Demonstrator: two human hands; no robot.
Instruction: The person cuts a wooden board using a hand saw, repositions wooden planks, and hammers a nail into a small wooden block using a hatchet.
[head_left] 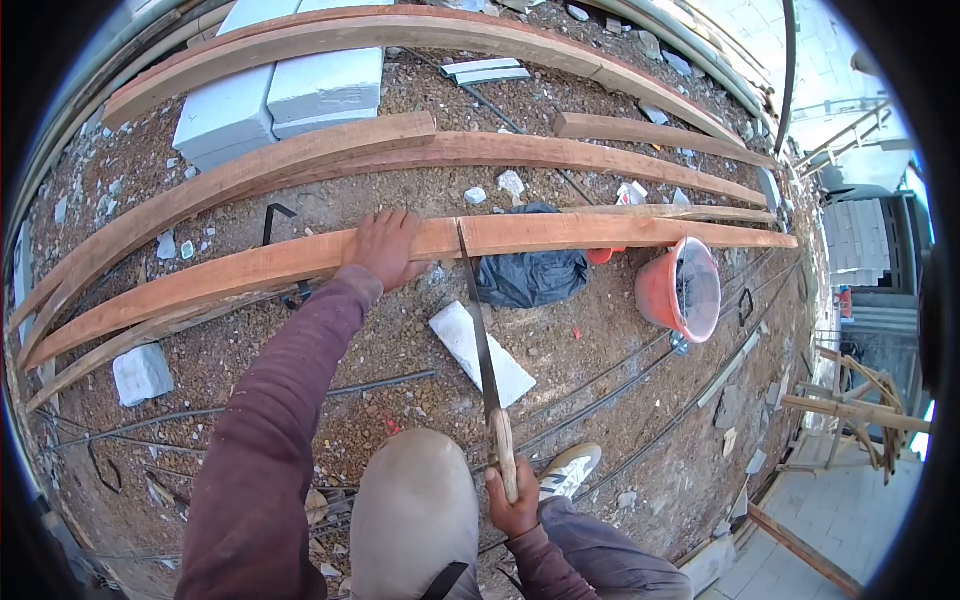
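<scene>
A long reddish wooden beam (580,231) runs across the view in front of me. My left hand (384,246) grips it from above, fingers over its far edge, just left of a dark cut line. A handsaw (483,345) meets the beam at that line, its narrow blade slanting down toward me. My right hand (514,506) is closed around the saw's pale wooden handle (503,450), near my shoe. Beneath the beam lies a black plastic bag (535,275), partly hidden by the wood.
To the right of the bag stands an orange bucket (662,290). A white block piece (455,335) lies behind the blade. Other long beams (480,148) stretch across the far side, near large white blocks (325,90). Steel bars (600,405) and rubble cover the ground.
</scene>
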